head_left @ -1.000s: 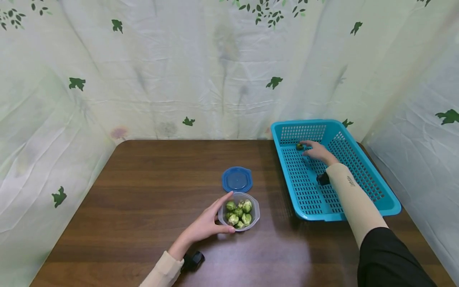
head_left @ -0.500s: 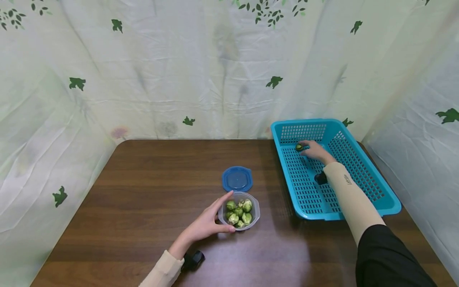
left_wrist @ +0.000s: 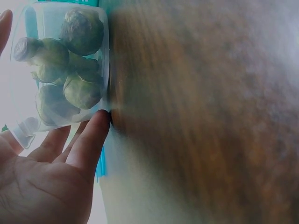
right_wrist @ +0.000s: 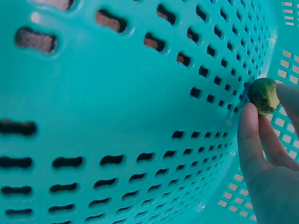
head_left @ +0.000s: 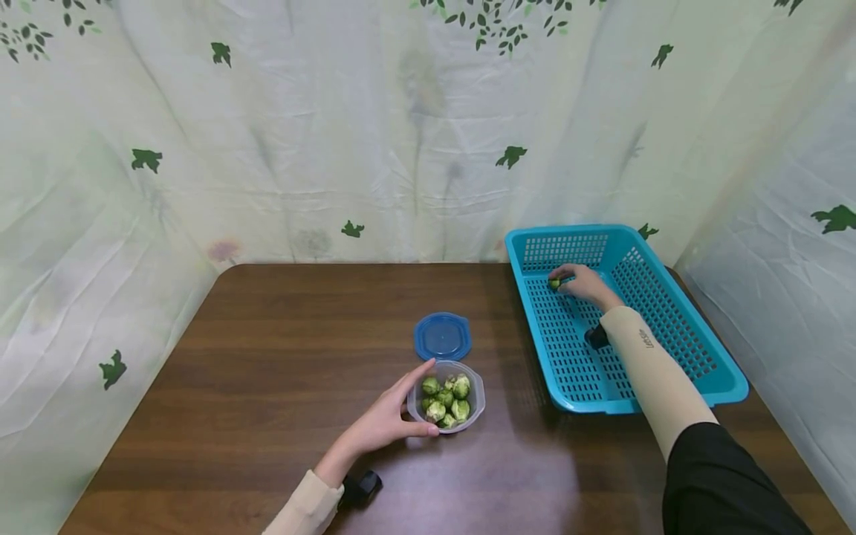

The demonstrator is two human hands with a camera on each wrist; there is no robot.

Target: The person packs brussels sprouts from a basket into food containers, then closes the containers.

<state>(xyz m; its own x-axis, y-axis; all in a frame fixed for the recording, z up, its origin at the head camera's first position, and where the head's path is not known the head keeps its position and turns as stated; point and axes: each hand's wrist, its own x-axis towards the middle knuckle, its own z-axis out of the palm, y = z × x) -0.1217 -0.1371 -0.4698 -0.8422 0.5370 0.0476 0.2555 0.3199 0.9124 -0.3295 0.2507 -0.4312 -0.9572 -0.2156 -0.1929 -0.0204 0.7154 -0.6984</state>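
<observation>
In the head view my left hand (head_left: 386,416) holds a small clear plastic container (head_left: 478,397) from its left side, thumb at the near side and fingers at the far side. Several Brussels sprouts (head_left: 446,397) lie inside it; the left wrist view shows them (left_wrist: 81,88) through the wall, with a fingertip against its lower corner. Inside the blue basket (head_left: 562,371), my right hand (head_left: 585,287) pinches a single Brussels sprout (right_wrist: 263,95) between thumb and fingers, near the far left of the basket floor.
A blue lid (head_left: 442,336) lies on the brown wooden table (head_left: 287,327), just beyond the container. The basket's raised perforated walls surround the right hand. A pale curtain (head_left: 301,134) with leaf prints hangs behind the table and along both sides.
My right hand has shifted slightly left and nearer, its fingers closing on the sprout, which moved a little the same way. The left hand and container have stayed in place.
</observation>
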